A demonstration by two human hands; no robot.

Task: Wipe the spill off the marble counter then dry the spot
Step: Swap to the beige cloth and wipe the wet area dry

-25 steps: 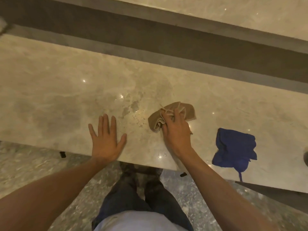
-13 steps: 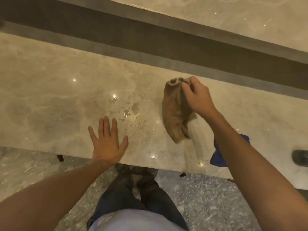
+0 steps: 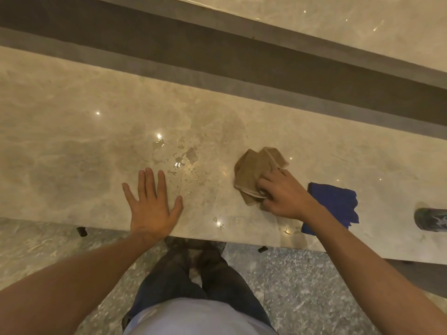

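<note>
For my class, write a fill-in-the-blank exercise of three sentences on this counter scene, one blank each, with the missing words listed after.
1. The right hand grips a folded ______ cloth on the marble counter.
2. The left hand lies ______ on the counter, holding nothing.
3. The spill lies between the left hand and the tan cloth; the ______ cloth lies beyond the right wrist.

Missing words: tan; flat; blue
</note>
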